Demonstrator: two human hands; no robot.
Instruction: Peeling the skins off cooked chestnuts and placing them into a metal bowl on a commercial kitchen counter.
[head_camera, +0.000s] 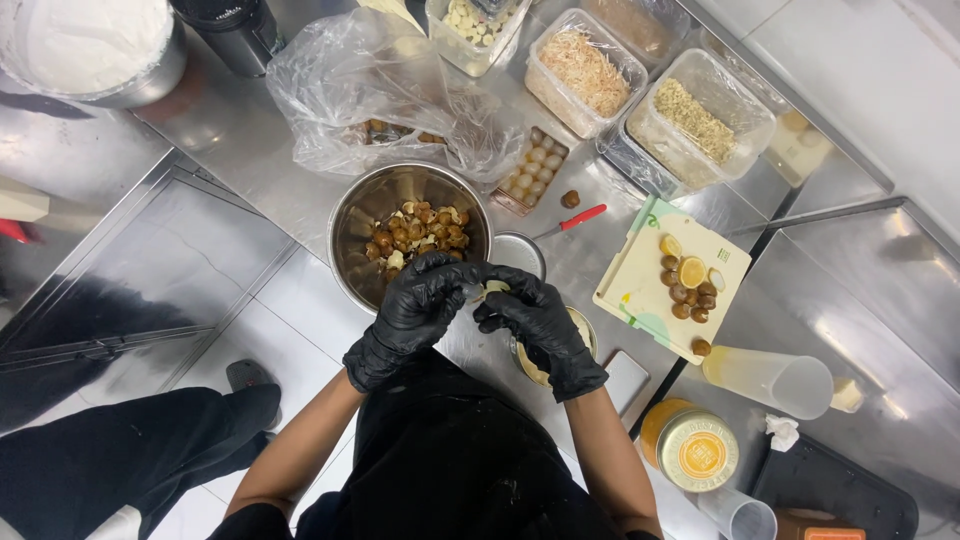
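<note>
Both hands in black gloves, brought together over the near rim of a steel mixing bowl (352, 215). Left hand (415, 305) curled around from the left, right hand (535, 320) closing in from the right, fingertips of both pinched on one small pale peeled piece (494, 288) (too small to tell exactly what, perhaps a fruit or nut kernel). Held right above the bowl's edge, likely so that scraps drop straight among the brown shells and pale bits (418, 235) already heaped inside.

Just beyond the fingers, a small round steel cup (519, 252); under the right wrist, a second small bowl (583, 328) with pale contents, mostly hidden by the glove. Within easy reach to the right, a red-handled paring knife (572, 220) lying free on the steel counter (250, 140), and a pale cutting board (640, 285) carrying brown round fruits and a yellow slice (690, 272). Farther back, a crumpled clear plastic bag (370, 90), a shallow tray of pale round pieces (532, 170) and clear tubs of shredded and chopped ingredients (585, 68), ranged along the counter's far side, out of the way of the hands. At bottom right, a gold-lidded jar (692, 450) and a clear plastic jug (770, 380) on its side.
</note>
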